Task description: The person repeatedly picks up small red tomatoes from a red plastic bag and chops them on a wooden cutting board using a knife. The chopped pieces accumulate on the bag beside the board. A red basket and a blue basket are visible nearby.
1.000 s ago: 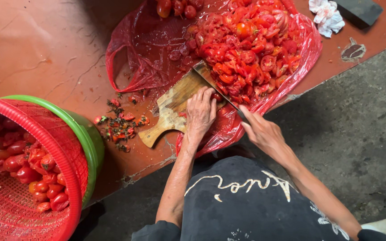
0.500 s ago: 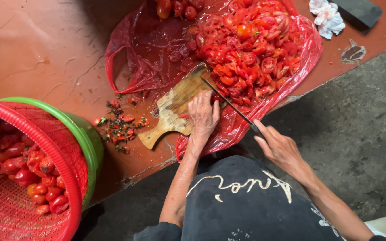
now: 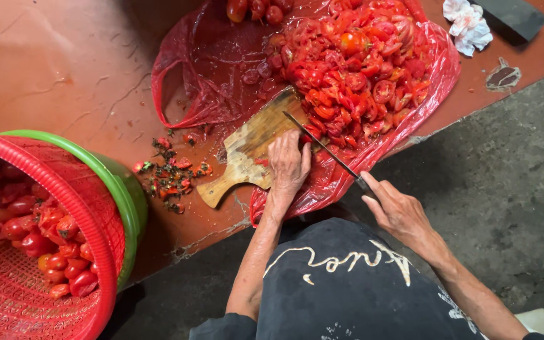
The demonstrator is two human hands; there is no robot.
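Red mesh plastic forms the basket point(image 3: 7, 289), which sits inside a green tub point(image 3: 124, 189) well to the left of the board point(image 3: 253, 151) and holds whole oblong tomatoes point(image 3: 39, 233) heaped against its near wall. Wood, worn and pale, makes up the board, a paddle shape with a short handle that points toward the basket. It lies on the rust-brown counter point(image 3: 64, 75), and its far end rests on a thin, glossy red bag point(image 3: 190, 82) spread flat. Cut tomatoes point(image 3: 360, 69) lie in a wet pile on the bag just beyond the board; a few whole ones sit at the bag's top edge. Left of the board's handle lies a scatter of green stems and scraps point(image 3: 171, 176).

On the board's right edge the left hand point(image 3: 288, 167) lies released, fingers flat on the wood. To the right of the board the right hand point(image 3: 398, 211) grips the handle of a thin dark knife point(image 3: 322, 145), whose tip reaches the board's far end.

Far right of the board, on the counter, lie a crumpled white cloth point(image 3: 467, 25) and a dark grey block point(image 3: 511, 16).
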